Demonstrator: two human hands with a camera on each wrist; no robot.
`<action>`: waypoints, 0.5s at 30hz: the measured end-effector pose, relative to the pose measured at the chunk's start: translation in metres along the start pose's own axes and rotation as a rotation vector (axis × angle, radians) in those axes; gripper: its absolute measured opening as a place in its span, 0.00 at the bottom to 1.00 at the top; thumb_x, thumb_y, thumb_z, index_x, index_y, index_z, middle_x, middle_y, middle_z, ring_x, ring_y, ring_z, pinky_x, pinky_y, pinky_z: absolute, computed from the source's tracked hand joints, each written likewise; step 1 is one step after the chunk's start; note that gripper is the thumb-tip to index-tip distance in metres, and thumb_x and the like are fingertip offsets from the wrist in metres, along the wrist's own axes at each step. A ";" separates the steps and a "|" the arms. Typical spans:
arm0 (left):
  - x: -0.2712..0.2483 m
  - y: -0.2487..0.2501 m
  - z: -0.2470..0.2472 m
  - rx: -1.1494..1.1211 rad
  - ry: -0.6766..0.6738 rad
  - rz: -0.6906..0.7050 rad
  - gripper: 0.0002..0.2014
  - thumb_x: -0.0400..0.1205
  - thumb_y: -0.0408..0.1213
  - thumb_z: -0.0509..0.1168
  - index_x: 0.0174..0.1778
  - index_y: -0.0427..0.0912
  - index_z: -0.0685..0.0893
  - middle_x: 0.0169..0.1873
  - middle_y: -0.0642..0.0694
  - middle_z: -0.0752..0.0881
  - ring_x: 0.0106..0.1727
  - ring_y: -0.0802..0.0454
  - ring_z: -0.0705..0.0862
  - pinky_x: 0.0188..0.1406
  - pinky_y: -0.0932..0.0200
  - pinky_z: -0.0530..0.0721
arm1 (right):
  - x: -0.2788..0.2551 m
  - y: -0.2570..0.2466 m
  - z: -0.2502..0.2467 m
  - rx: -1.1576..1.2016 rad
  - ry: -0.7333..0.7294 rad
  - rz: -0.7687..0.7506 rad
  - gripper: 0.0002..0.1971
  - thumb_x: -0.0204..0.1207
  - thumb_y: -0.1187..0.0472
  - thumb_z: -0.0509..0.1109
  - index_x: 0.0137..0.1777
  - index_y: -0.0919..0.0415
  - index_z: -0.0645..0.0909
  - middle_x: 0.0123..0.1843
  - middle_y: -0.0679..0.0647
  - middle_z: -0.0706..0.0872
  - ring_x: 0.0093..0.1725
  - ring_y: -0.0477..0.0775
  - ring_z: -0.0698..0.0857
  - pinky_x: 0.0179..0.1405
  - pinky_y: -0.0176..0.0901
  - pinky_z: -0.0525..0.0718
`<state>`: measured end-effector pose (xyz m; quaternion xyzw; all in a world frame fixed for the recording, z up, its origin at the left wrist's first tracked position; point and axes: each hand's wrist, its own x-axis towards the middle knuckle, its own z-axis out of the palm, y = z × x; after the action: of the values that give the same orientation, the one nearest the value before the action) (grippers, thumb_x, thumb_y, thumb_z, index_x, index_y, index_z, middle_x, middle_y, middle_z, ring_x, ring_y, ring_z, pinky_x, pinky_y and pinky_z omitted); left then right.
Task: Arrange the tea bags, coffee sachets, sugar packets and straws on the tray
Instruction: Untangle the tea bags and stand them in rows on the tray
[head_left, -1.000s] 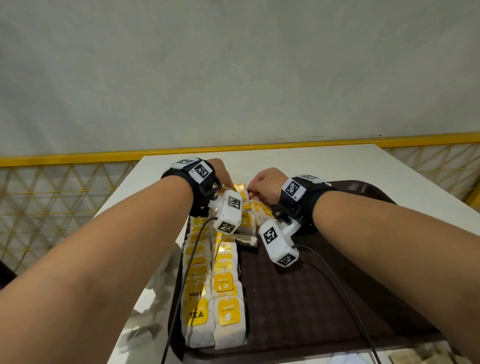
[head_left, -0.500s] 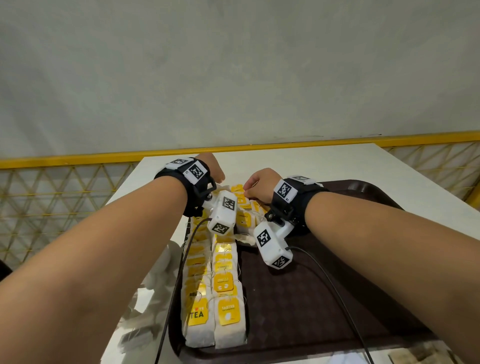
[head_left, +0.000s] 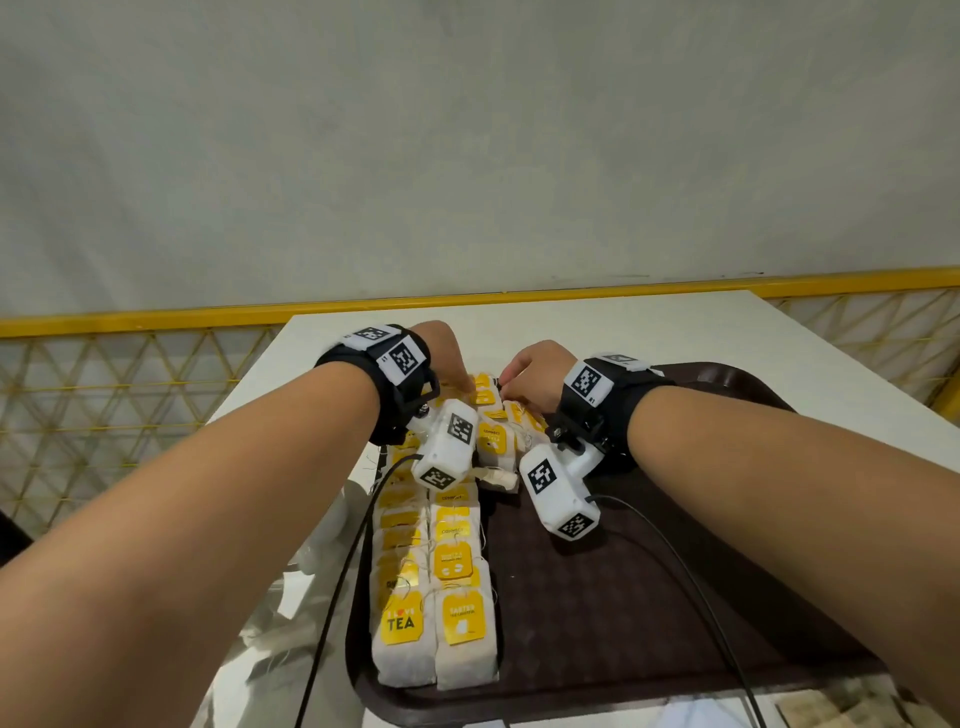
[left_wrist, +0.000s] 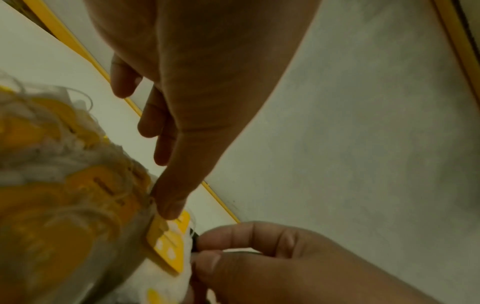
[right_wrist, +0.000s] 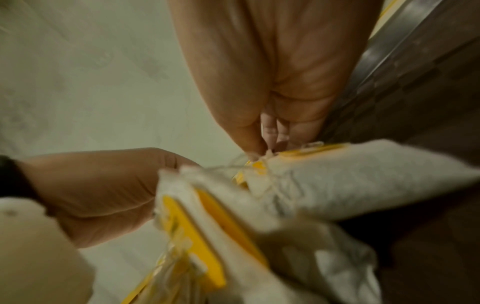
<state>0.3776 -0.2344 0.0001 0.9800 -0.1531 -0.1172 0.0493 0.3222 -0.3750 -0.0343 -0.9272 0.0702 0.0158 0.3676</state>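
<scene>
Two rows of white tea bags with yellow tags lie along the left side of the dark brown tray. Both hands work at the rows' far end. My left hand keeps its fingers fairly straight, and its thumb presses on a yellow tag. Beside it, my right hand has curled fingers and pinches the end of a tea bag between thumb and forefinger. A few tea bags lie loosely piled just behind the wrists. No coffee sachets, sugar packets or straws can be made out.
The tray sits on a white table with a yellow rail and lattice behind and beside it. Crumpled clear wrapping lies left of the tray. Black cables trail across the tray's bare right part.
Both hands stay at the far end of the tea bag rows, with only small sideways shifts. The neat rows nearer me have not moved.
</scene>
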 end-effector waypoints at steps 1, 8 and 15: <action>0.001 0.003 0.001 -0.002 -0.006 -0.002 0.21 0.78 0.49 0.71 0.56 0.33 0.87 0.53 0.40 0.87 0.57 0.44 0.84 0.56 0.53 0.82 | -0.001 -0.001 0.001 -0.008 0.010 -0.017 0.08 0.75 0.67 0.72 0.53 0.66 0.88 0.33 0.45 0.80 0.31 0.43 0.77 0.32 0.34 0.78; 0.005 0.007 0.005 0.085 -0.049 0.003 0.16 0.78 0.49 0.70 0.42 0.37 0.85 0.41 0.42 0.84 0.42 0.46 0.81 0.42 0.56 0.77 | -0.002 0.002 0.005 0.039 0.015 -0.021 0.09 0.73 0.66 0.76 0.52 0.65 0.88 0.38 0.51 0.85 0.34 0.49 0.81 0.33 0.35 0.79; 0.005 0.005 -0.004 -0.007 -0.020 0.022 0.17 0.79 0.38 0.70 0.62 0.36 0.85 0.48 0.45 0.82 0.48 0.49 0.79 0.49 0.59 0.77 | 0.000 0.004 0.001 0.041 -0.007 -0.006 0.09 0.74 0.67 0.74 0.53 0.65 0.88 0.39 0.53 0.84 0.44 0.54 0.83 0.52 0.47 0.85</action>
<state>0.3814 -0.2407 0.0033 0.9769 -0.1638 -0.1270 0.0526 0.3213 -0.3766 -0.0377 -0.9196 0.0662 0.0165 0.3870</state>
